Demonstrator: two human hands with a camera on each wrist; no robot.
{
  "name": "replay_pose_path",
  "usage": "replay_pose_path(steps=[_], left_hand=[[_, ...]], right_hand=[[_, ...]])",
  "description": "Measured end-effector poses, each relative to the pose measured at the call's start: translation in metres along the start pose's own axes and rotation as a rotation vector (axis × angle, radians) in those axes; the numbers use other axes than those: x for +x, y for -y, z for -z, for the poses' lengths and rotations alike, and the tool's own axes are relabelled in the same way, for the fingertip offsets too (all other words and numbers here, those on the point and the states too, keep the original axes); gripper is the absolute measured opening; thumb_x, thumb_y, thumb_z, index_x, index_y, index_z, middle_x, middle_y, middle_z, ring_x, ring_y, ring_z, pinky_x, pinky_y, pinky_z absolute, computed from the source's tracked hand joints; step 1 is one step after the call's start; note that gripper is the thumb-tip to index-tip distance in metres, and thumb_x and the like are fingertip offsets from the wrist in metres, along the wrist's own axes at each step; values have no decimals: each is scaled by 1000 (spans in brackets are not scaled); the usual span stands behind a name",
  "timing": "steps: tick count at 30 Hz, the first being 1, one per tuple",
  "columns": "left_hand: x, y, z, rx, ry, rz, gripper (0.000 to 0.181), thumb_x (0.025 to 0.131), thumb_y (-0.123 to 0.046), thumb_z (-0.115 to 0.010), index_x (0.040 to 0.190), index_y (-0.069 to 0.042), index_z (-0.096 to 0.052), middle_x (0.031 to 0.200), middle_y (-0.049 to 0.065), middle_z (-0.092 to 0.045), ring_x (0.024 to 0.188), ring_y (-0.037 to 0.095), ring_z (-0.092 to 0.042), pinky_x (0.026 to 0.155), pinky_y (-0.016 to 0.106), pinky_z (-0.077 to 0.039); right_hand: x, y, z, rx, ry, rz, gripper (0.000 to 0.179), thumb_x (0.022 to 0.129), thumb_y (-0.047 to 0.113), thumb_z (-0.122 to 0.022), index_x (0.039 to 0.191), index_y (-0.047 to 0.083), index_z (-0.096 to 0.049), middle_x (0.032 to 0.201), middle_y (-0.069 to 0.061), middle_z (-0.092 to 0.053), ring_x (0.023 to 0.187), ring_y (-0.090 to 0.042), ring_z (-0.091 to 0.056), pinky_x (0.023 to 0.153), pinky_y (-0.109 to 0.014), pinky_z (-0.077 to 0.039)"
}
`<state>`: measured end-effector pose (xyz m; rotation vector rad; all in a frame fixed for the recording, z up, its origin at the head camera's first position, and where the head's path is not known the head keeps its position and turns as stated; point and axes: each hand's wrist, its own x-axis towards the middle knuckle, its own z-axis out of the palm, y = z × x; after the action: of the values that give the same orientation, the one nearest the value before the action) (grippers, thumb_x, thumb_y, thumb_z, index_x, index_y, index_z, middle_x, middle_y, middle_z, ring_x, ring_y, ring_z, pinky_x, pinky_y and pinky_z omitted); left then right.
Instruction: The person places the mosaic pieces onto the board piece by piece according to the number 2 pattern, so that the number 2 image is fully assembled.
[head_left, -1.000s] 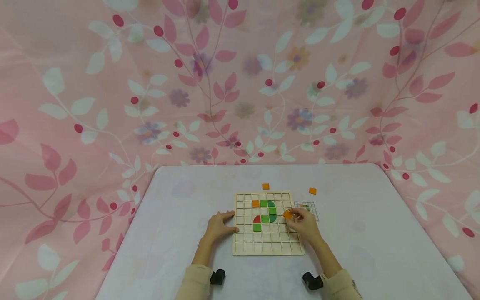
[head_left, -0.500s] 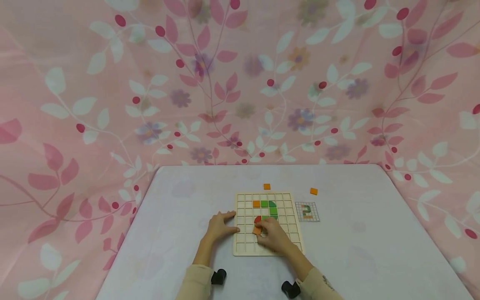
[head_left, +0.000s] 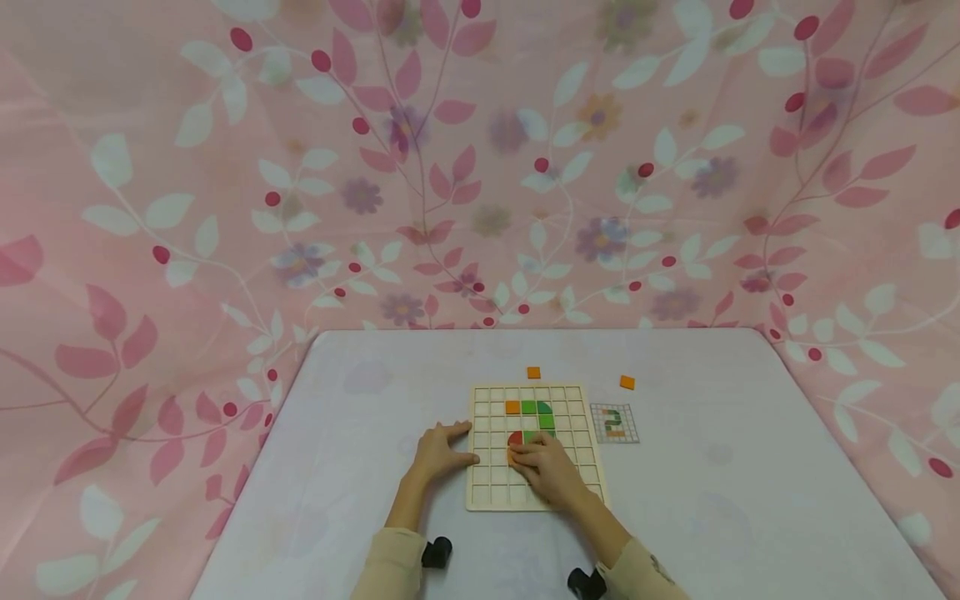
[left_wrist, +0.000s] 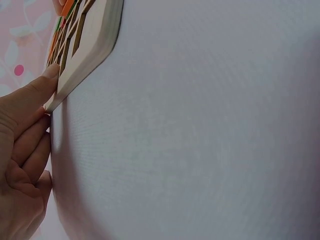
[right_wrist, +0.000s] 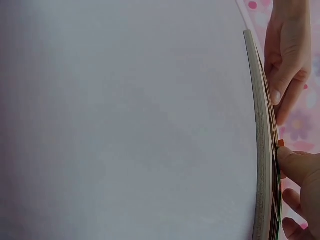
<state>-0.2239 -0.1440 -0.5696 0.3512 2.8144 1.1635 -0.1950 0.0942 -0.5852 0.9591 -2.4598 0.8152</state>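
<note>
A wooden grid board (head_left: 491,497) lies on the table. My left hand (head_left: 437,452) holds its left edge, the thumb (left_wrist: 42,85) on top and the other fingers along the side. My right hand (head_left: 550,472) reaches over the board and pinches an orange square tile (head_left: 511,455) just below the red quarter-round tile (head_left: 515,437); fingers cover most of it. Further up the board sit another orange tile (head_left: 512,407), a green square tile (head_left: 528,407), a dark green rounded tile (head_left: 545,407) and a green tile (head_left: 547,422). The right hand hides part of the lower row.
A small printed pattern card (head_left: 615,424) lies right of the board. Beyond the board are two loose orange tiles, one behind its far edge (head_left: 533,372) and one at the back right (head_left: 627,382). A pink floral curtain (head_left: 480,167) hangs behind the white table (head_left: 750,500).
My right hand has moved left from the board's right edge with the orange tile, uncovering the card, and lowered it below the red tile. My left hand stays at the board's edge.
</note>
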Motion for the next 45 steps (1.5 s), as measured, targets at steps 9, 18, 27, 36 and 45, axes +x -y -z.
replay_pose_path(steps=[9,18,27,36,45], left_hand=[[0,0,0,13,6,12,66,67,-27,-83,124,-4,-61,126,16,-58,123,44,-46,102,58,-33],[0,2,-2,12,7,32,66,67,-28,-83,124,-4,-61,127,15,-58,124,43,-45,103,57,-32],[0,2,-3,11,17,15,66,67,-28,-83,124,-3,-61,126,16,-59,122,41,-48,101,56,-35],[3,-2,0,79,27,-19,64,66,-28,-83,121,-3,-63,122,13,-63,116,35,-55,97,49,-42],[9,-9,6,155,-54,-65,47,71,-23,-81,111,0,-68,105,14,-70,99,29,-66,86,41,-51]], right_hand=[[-7,10,2,-17,20,23,15,77,14,-75,91,8,-77,98,-2,-73,87,-19,-59,73,-36,-49],[-9,15,2,-27,22,9,15,77,14,-76,91,10,-77,99,-1,-72,89,-20,-59,74,-39,-48],[-11,12,-1,39,39,-1,16,78,12,-75,93,8,-76,103,-4,-71,93,-24,-60,76,-42,-47],[-15,12,3,6,36,-14,15,79,13,-73,94,10,-77,105,-1,-71,96,-21,-58,80,-42,-48],[-15,11,4,2,-11,-28,15,78,13,-75,92,8,-75,96,-1,-65,87,-17,-52,74,-34,-46]])
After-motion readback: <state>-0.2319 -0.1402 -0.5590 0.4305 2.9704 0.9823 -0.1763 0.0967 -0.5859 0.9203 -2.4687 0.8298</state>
